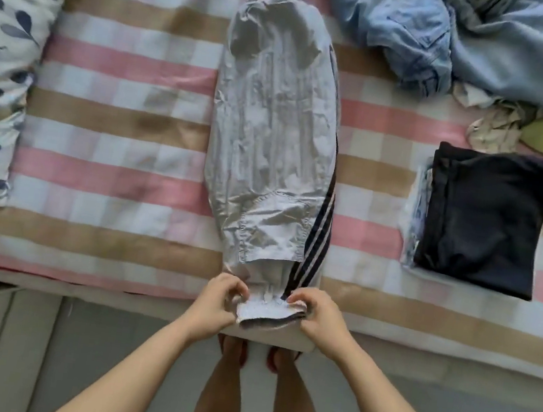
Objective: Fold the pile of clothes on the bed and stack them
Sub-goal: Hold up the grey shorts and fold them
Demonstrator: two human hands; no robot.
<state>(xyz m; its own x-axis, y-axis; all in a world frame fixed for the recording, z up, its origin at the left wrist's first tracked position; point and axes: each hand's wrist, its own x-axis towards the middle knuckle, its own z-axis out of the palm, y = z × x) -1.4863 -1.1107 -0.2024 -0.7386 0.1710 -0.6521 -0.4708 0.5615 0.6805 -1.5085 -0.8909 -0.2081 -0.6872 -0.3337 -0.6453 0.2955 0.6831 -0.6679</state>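
1. Pale grey crinkled track trousers with dark side stripes [272, 136] lay lengthwise on the pink, tan and white striped bed [118, 123].
2. The left hand [216, 302] and right hand [317, 315] each pinched the ribbed cuff [270, 312] at the near edge.
3. A folded dark garment [486, 217] lay right, with a crumpled blue pile [457, 40] far right.

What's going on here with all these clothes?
A person is folding laundry at the bed. The left hand and the right hand both pinch the cuff end of the grey track pants, which lie stretched out along it. A dark folded garment tops a small stack on the right, and a heap of light blue clothes behind it is not yet folded.
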